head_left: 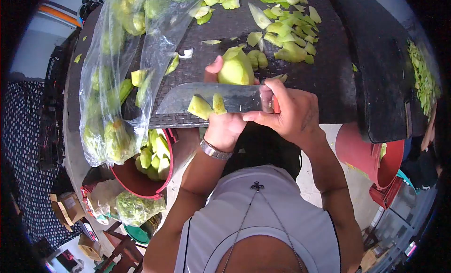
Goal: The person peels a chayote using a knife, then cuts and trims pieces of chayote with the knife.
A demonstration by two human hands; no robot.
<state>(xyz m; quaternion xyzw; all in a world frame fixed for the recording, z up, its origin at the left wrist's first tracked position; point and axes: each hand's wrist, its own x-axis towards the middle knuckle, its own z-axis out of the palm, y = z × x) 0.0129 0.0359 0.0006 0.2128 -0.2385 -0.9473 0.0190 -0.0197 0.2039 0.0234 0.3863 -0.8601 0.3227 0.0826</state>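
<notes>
My left hand [224,132], with a metal watch at the wrist, is wrapped round a peeled, pale green fruit or vegetable [236,68] over the table's near edge. A broad knife blade [176,95] lies across in front of it and hides part of the palm. Two cut pieces rest against the blade, a larger chunk [200,107] and a narrow one [218,104]. My right hand [296,108] grips the knife's handle, with a bit of orange showing between the fingers. Peelings [289,36] lie scattered beyond on the dark woven table [197,71].
At left, a clear plastic bag [101,85] of green produce hangs over the table edge. Below it, a red bucket [167,176] holds pale green pieces. Another red bucket [347,148] stands at right, beside a black chair [380,76]. More green shavings [420,80] lie far right.
</notes>
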